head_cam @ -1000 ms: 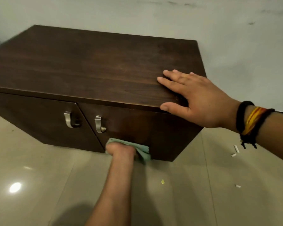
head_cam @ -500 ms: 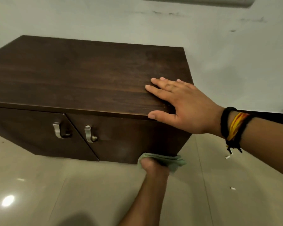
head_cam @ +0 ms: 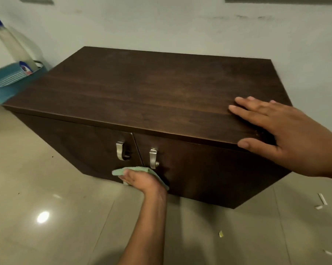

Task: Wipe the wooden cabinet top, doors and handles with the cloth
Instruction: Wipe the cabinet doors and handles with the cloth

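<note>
A low dark wooden cabinet (head_cam: 142, 88) stands on the floor against the wall. Its two front doors each carry a metal handle: the left handle (head_cam: 120, 150) and the right handle (head_cam: 153, 158). My left hand (head_cam: 140, 180) presses a light green cloth (head_cam: 131, 170) against the bottom of the doors, just below the handles where the doors meet. My right hand (head_cam: 287, 134) lies flat, fingers spread, on the right front corner of the cabinet top and holds nothing.
A blue bin (head_cam: 10, 79) with a long-handled tool (head_cam: 12, 44) in it stands left of the cabinet by the wall. Small white scraps (head_cam: 321, 201) and a yellowish bit (head_cam: 221, 233) lie on the glossy tiled floor at the right.
My left hand has slid the cloth leftward along the bottom of the right door, back to the door seam under the handles. The view has shifted, and the blue bin now shows.
</note>
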